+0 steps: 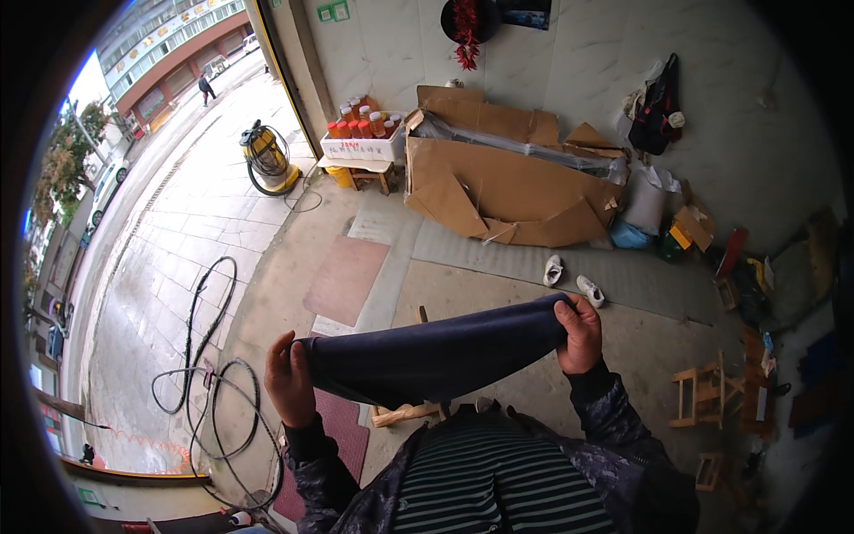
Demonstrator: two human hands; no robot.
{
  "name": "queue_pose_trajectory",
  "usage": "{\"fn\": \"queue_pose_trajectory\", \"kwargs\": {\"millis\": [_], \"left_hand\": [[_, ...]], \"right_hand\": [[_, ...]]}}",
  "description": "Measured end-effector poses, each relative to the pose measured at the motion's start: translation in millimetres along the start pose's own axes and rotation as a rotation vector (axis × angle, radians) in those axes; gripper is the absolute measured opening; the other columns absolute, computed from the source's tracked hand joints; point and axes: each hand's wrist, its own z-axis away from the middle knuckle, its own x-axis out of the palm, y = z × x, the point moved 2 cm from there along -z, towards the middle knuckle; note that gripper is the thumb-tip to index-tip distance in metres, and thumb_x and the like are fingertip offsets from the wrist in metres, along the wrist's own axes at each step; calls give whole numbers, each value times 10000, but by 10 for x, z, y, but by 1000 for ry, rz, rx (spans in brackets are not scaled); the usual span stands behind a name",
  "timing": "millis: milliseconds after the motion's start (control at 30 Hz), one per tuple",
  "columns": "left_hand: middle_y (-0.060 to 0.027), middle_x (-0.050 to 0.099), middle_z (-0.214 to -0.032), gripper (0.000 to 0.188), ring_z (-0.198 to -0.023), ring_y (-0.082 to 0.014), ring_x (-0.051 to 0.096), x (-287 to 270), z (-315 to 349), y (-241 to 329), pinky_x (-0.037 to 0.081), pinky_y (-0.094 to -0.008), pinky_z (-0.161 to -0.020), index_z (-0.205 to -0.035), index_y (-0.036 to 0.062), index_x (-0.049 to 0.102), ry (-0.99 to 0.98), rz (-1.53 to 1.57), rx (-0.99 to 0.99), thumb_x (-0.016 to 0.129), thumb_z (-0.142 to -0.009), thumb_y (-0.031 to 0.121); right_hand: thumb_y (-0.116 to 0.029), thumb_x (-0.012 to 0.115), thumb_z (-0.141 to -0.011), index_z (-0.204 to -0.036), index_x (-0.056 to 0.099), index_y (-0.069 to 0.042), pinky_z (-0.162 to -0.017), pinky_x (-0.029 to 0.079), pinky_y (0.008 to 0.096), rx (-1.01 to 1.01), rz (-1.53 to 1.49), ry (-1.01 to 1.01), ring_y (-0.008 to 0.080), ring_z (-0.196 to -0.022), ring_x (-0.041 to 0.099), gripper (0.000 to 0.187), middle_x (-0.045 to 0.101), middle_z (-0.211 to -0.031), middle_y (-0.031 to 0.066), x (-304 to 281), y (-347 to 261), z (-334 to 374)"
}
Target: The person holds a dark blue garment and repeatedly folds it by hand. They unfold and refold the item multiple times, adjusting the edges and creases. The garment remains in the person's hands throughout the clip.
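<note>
Two hands, one dark blue cloth (436,351) drawn out between them

In the head view, the cloth is held up in front of the person's striped shirt (489,476), above the concrete floor (480,283), its right end higher than its left. The left hand (292,383) pinches the left end between thumb and curled fingers. The right hand (580,336) grips the upper right corner, thumb on the near face; its other fingers are partly hidden behind, so how tightly they press cannot be told. The upper edge runs nearly straight, while the lower edge sags toward the middle.

The cloth looks light, soft and limp, with a matte face that is unlikely to slip or break. It would probably fold or crumple if one end were let go, so the two end corners seem the best places to hold, with a light, even pull.

Below it, a wooden stool (405,415) shows partly, near a maroon mat (342,432). Beyond the right hand lie white shoes (553,271), and farther back a torn cardboard box (516,187).
</note>
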Motion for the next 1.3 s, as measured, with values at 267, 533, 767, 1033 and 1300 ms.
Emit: {"fn": "queue_pose_trajectory", "kwargs": {"millis": [267,533,767,1033,1300], "left_hand": [[-29,704,-1064,287,-976,-104,609,83,-9,79,469,-252,-917,-1219,-11,696,133,73,-65,588,-1119,235],[-33,655,-1174,284,-1076,-128,629,955,497,399,503,-273,-972,-1263,29,615,-353,525,-179,719,-999,25],[-80,531,-1420,663,-1361,-172,500,1409,868,745,397,-333,-1158,-1519,28,445,-720,658,-186,796,-962,107],[-93,529,-1475,679,-1391,-202,497,1264,976,823,371,-357,-1196,-1583,10,395,-686,866,-264,741,-1013,139],[-77,586,-1418,531,-1353,-170,540,1155,1187,782,429,-354,-1155,-1519,15,507,-714,750,-208,709,-1040,125]], "right_hand": [[-183,705,-1029,-1066,689,-39,-858,577,309,-8,-123,4,148,-885,712,149,739,-969,40,18,-209,-142],[-142,665,-1052,-1318,596,-5,-977,567,333,154,-86,-324,163,-1062,687,308,705,-1182,73,537,6,-100],[-190,705,-1023,-1621,331,24,-1213,371,392,258,233,-853,268,-1455,456,737,451,-1582,169,825,219,119],[-163,812,-935,-1681,221,-39,-1256,306,421,195,361,-1003,304,-1551,334,960,342,-1667,200,813,324,234],[-142,854,-903,-1569,412,-52,-1109,500,422,145,458,-851,292,-1319,610,804,591,-1453,198,793,388,360]]}}
